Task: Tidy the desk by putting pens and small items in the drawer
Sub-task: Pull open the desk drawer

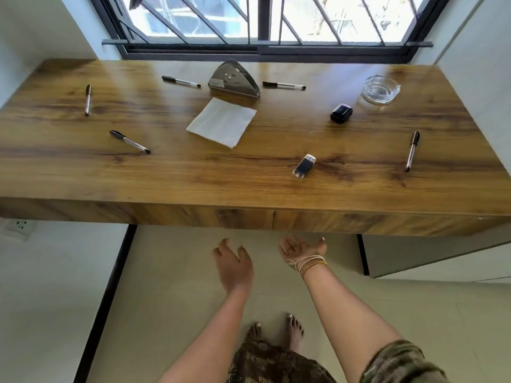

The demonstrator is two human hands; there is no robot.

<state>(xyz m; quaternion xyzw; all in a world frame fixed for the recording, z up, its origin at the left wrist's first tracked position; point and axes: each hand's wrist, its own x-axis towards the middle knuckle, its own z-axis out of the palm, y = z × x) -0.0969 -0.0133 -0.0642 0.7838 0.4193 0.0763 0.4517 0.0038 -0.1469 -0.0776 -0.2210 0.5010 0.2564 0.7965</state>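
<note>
Several pens lie scattered on the wooden desk (249, 186): one at the far left (88, 99), one at the front left (129, 141), two at the back (181, 81) (284, 85) and one at the right (412, 150). A small black lighter-like item (304, 165) and a black case (341, 113) lie right of centre. The drawer front (318, 221) under the desk edge is closed. My left hand (233, 265) and my right hand (301, 250) hang just below that edge, fingers spread, palm of the right one turned up, both holding nothing.
A metal napkin holder (234, 79) stands at the back centre with a white napkin (222, 122) in front of it. A glass ashtray (381, 89) sits at the back right. A barred window runs behind the desk. A wall socket (20, 225) is at the lower left.
</note>
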